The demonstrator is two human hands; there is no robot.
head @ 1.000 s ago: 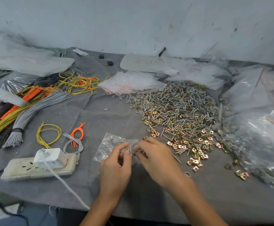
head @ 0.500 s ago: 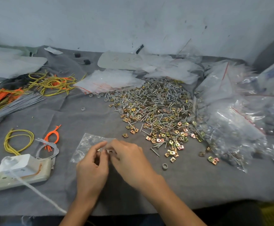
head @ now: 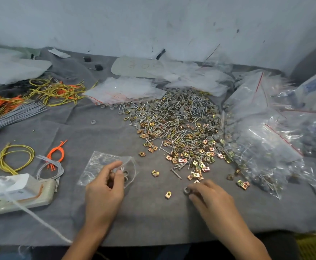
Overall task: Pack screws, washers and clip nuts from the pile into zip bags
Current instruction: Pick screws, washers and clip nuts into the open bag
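Note:
A pile of screws, grey washers and gold clip nuts (head: 179,128) spreads over the grey cloth at centre right. My left hand (head: 104,186) pinches the mouth of a small clear zip bag (head: 97,166), which holds a few washers and screws near its opening. My right hand (head: 209,199) lies to the right of the bag, its fingertips on a loose grey washer (head: 186,190) on the cloth. A single gold clip nut (head: 168,194) lies just left of that washer.
Filled clear bags (head: 262,147) are heaped on the right. A stack of empty zip bags (head: 123,91) lies behind the pile. Yellow, orange and grey wire bundles (head: 31,102) and a white power strip with a plug (head: 16,194) occupy the left side.
My right hand has left the bag's mouth and moved right to the loose washer. The left hand still holds the bag. The camera view has shifted a little.

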